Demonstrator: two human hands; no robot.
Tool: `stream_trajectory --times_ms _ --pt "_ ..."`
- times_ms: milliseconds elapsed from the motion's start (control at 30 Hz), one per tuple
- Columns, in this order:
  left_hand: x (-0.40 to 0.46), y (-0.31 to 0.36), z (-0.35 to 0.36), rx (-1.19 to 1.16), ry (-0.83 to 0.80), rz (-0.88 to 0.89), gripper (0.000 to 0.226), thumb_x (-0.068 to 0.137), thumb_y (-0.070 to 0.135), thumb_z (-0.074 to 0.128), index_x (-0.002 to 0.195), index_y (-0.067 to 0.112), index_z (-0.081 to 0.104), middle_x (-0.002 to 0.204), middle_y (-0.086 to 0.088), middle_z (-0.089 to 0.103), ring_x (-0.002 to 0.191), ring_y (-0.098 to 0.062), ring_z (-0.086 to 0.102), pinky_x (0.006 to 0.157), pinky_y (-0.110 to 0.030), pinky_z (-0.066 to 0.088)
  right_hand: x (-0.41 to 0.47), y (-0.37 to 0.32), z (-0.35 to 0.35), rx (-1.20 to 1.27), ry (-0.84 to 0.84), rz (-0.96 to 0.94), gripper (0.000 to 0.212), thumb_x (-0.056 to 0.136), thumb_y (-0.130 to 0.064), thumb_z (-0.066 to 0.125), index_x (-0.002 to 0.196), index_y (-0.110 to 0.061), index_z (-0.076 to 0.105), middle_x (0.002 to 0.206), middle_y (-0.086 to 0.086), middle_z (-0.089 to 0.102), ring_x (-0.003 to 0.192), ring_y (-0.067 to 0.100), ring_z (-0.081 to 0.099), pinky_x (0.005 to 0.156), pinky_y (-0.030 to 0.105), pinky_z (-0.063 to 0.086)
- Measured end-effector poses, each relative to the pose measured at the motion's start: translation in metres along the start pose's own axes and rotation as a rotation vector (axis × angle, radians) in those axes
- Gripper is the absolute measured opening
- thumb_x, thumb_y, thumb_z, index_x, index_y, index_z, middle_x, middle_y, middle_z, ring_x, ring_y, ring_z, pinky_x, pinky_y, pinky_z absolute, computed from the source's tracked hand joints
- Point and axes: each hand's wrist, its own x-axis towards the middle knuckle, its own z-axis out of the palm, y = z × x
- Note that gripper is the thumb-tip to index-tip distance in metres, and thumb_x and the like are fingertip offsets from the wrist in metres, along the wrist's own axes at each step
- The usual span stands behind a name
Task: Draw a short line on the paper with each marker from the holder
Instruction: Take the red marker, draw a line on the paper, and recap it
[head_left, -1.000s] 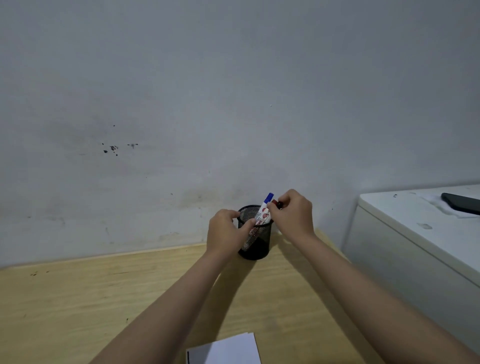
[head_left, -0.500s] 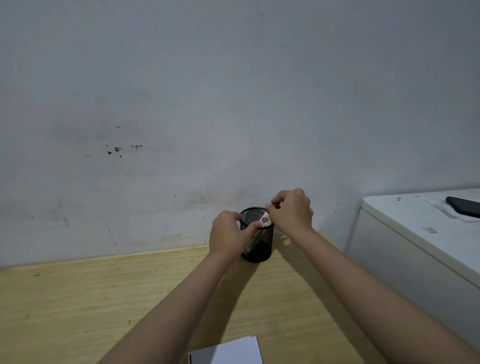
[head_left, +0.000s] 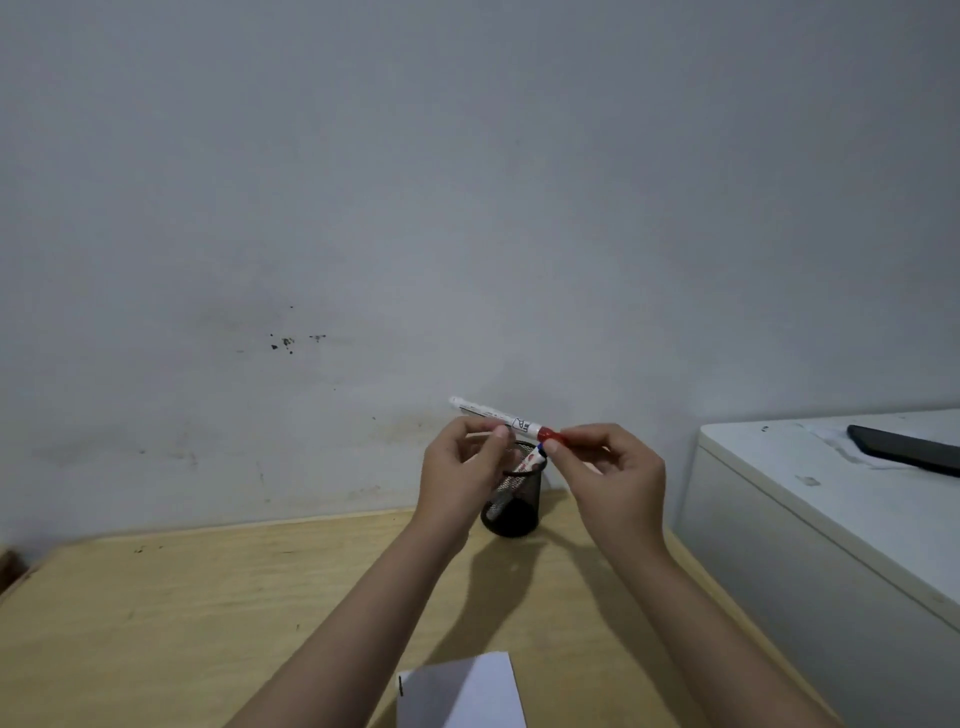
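Note:
A white marker with a red cap (head_left: 498, 417) is held level above the black mesh holder (head_left: 511, 506). My left hand (head_left: 460, 467) grips the white barrel. My right hand (head_left: 610, 475) pinches the red cap end. A second marker with a blue end (head_left: 532, 460) leans inside the holder, which stands on the wooden table (head_left: 208, 597) near the wall. The white paper (head_left: 460, 693) lies at the bottom edge, between my forearms; a short dark mark shows at its left edge.
A white cabinet (head_left: 831, 525) stands to the right of the table, with a black phone (head_left: 906, 449) on top. The grey wall rises right behind the holder.
The blue marker dropped back into the holder. Both hands came up off the holder's rim and now hold a red-capped marker above it.

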Motion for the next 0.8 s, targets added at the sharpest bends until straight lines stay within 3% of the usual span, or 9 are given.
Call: stream_trajectory --times_ms 100,233,300,400,533,667,800 --pt "-0.024 0.016 -0.003 -0.034 0.024 0.037 0.012 0.079 0.013 0.07 0.09 0.01 0.065 0.086 -0.009 0.072 0.074 -0.014 0.072 0.059 -0.02 0.052 -0.034 -0.009 -0.008 0.086 -0.04 0.016 0.014 0.068 0.01 0.077 0.076 0.001 0.07 0.075 0.008 0.072 0.068 0.006 0.07 0.068 0.015 0.054" --pt "-0.054 0.032 -0.008 -0.001 0.068 0.107 0.014 0.074 0.004 0.073 0.085 0.01 0.065 0.083 -0.006 0.068 0.068 -0.006 0.066 0.064 -0.023 0.053 -0.065 -0.026 -0.016 0.049 -0.167 -0.056 0.014 0.07 0.012 0.074 0.078 0.001 0.073 0.084 0.02 0.071 0.072 0.009 0.07 0.069 0.013 0.052" --pt "-0.067 0.041 -0.012 -0.01 0.08 0.138 0.013 0.077 -0.001 0.068 0.083 0.01 0.065 0.075 -0.004 0.065 0.06 -0.007 0.061 0.058 -0.022 0.05 -0.071 -0.037 -0.019 0.018 -0.163 -0.072 0.012 0.073 0.009 0.073 0.08 -0.001 0.073 0.083 0.02 0.07 0.068 0.005 0.068 0.066 0.013 0.052" --pt "-0.083 0.049 -0.022 0.034 0.07 0.176 0.012 0.079 -0.002 0.065 0.083 0.009 0.067 0.064 -0.002 0.061 0.052 -0.012 0.051 0.048 -0.023 0.041 -0.07 -0.05 -0.019 -0.007 -0.059 -0.027 0.01 0.077 -0.004 0.074 0.084 -0.011 0.073 0.072 0.008 0.068 0.06 0.006 0.061 0.064 0.03 0.054" --pt "-0.102 0.053 -0.033 0.178 -0.019 0.214 0.012 0.077 0.002 0.069 0.084 0.012 0.067 0.081 0.0 0.071 0.07 -0.006 0.064 0.063 -0.02 0.048 -0.073 -0.066 -0.01 0.062 -0.11 0.14 0.01 0.081 -0.021 0.073 0.089 -0.017 0.07 0.065 0.007 0.054 0.06 0.017 0.051 0.061 0.038 0.05" --pt "-0.115 0.054 -0.042 0.285 -0.099 0.23 0.022 0.073 0.013 0.071 0.092 0.015 0.06 0.094 -0.001 0.075 0.089 -0.012 0.069 0.078 -0.037 0.052 -0.08 -0.073 0.002 0.092 -0.181 0.243 0.033 0.084 -0.023 0.069 0.083 0.009 0.064 0.065 0.012 0.049 0.056 0.018 0.047 0.046 0.023 0.048" --pt "-0.123 0.054 -0.057 0.37 -0.07 0.199 0.03 0.073 0.012 0.076 0.098 0.018 0.062 0.095 0.002 0.071 0.085 -0.012 0.066 0.08 -0.036 0.052 -0.084 -0.077 0.003 0.147 -0.118 0.257 0.025 0.084 -0.022 0.07 0.074 0.0 0.064 0.06 0.007 0.055 0.046 0.01 0.054 0.048 0.019 0.05"
